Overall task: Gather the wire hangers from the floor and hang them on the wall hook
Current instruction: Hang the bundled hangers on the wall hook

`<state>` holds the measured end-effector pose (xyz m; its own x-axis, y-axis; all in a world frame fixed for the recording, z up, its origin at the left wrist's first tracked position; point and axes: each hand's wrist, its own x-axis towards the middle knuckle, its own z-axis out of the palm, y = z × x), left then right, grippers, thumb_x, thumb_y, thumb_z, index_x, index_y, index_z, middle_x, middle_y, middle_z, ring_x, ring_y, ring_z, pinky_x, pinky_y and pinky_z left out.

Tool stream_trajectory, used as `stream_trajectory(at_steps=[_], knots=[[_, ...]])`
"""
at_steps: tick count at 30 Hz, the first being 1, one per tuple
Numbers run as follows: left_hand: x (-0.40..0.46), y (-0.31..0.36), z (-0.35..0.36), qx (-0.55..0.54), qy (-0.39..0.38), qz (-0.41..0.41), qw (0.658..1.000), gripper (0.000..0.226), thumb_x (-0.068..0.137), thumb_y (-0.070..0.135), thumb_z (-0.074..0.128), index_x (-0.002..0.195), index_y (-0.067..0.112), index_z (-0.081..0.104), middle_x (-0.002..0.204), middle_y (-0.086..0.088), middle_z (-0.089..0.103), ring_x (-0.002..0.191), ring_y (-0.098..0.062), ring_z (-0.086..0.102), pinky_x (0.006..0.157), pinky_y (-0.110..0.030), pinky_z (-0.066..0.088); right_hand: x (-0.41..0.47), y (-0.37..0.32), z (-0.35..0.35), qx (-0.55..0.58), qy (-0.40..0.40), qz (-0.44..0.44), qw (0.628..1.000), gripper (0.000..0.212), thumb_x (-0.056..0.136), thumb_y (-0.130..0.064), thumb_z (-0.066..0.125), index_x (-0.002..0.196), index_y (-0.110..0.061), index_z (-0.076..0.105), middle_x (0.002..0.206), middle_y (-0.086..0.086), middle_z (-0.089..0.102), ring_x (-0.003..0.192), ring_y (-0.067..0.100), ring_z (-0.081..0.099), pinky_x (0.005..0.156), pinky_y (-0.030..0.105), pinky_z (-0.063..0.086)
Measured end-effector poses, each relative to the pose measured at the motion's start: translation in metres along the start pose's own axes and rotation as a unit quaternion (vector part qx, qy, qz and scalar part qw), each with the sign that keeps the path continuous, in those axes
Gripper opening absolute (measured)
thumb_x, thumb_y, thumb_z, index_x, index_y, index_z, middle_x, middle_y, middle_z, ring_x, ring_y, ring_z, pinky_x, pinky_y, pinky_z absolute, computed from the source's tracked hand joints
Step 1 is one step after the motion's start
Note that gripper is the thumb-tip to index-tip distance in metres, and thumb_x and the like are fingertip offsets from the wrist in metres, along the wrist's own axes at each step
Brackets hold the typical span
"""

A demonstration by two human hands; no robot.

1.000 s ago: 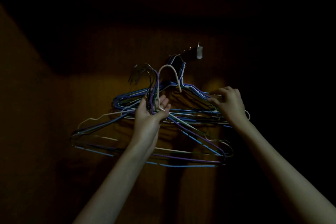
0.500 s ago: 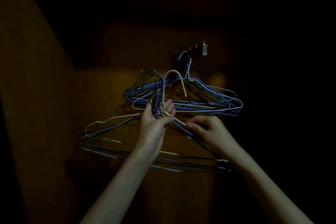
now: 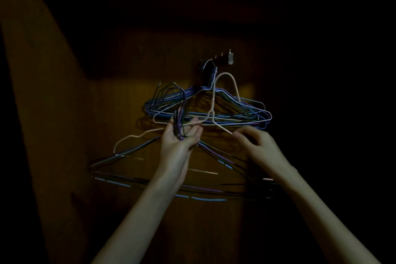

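A dim room in a home, likely a bedroom corner or closet — brown wood-grain wall panels (image 3: 120,113), a small multi-peg wall hook (image 3: 222,59) and coloured wire hangers (image 3: 214,111) bunched on it — all lit by one weak warm light.

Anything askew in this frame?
The white hanger is tilted, its hook beside the wall hook, not on it. The right hand pinches its shoulder; the left hand grips a tangled bundle.

Very dim, grainy view: one warm patch lights the brown wooden wall (image 3: 128,96), hanger shadows across it, edges falling into blackness
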<state>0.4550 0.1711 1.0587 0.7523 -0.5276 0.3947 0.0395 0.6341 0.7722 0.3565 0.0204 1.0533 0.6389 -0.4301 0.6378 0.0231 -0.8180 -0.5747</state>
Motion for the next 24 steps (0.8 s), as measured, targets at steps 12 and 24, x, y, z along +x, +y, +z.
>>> stream_trajectory(at_steps=[12, 24], knots=[[-0.034, -0.013, 0.015, 0.046, -0.071, -0.08, 0.993, 0.073, 0.084, -0.023, 0.046, 0.145, 0.011, 0.026, 0.13, -0.019, 0.055, 0.111, -0.02, 0.06, 0.084, -0.023, 0.053, -0.017, -0.02, 0.002, 0.185, -0.045, -0.022, 0.981, 0.023, 0.092, -0.011, 0.053, 0.102, -0.031, 0.059, 0.088, -0.003, 0.069, 0.072, 0.006, 0.063, 0.06, 0.032, 0.049], [-0.059, 0.002, -0.007, 0.062, -0.074, -0.066, 0.993, 0.077, 0.085, -0.024, 0.044, 0.148, 0.017, 0.023, 0.136, -0.021, 0.049, 0.104, -0.017, 0.061, 0.08, -0.022, 0.055, -0.029, -0.007, 0.012, 0.12, -0.054, 0.111, 0.985, 0.022, 0.093, -0.005, 0.048, 0.11, -0.014, 0.059, 0.087, 0.002, 0.065, 0.063, 0.003, 0.064, 0.059, 0.024, 0.055]])
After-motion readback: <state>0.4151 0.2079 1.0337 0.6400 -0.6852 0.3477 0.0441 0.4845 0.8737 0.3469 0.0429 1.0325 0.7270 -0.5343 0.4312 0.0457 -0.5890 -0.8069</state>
